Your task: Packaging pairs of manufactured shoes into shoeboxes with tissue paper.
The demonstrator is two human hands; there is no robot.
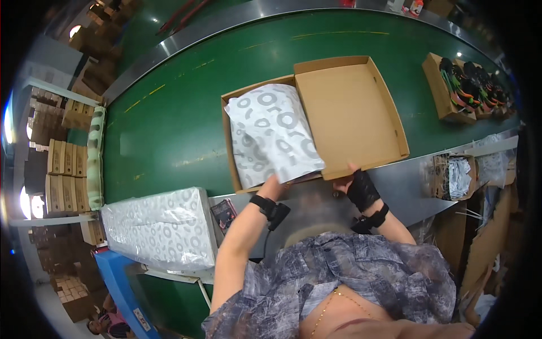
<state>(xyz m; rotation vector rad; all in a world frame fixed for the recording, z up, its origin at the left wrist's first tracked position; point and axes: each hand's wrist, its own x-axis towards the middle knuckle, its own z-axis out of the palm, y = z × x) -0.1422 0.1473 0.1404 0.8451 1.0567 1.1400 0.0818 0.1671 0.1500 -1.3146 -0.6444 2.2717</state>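
Left hand (272,185) at the near edge of the open cardboard box (232,147), fingers tucked under the near corner of a sheet of white tissue paper (272,134) printed with grey rings, so grasping the paper, though the fingertips themselves hidden beneath it. Black band and small device strapped on that wrist. Right hand (349,182), in a black fingerless wrap, pinching the near rim of the box lid (350,113), thumb over the edge, holding it down and open.

Box lying on the green conveyor belt (169,130), just beyond the grey bench (406,186) edge, directly far of both hands. Base to the left, hinged lid to the right, the two halves side by side. Paper draped across the base, long axis running near to far with a slight lean to the left, far end reaching the back wall, right edge overlapping the fold between base and lid. Left hand clearly the nearer to the paper, touching it; right hand apart from it, on the lid only.

Near left, a stack of the same ringed paper (161,226) wrapped in clear plastic, resting on the bench. Far right on the belt, another open box holding dark shoes (477,85) with bright trim. Flat cartons (65,161) stacked at far left.
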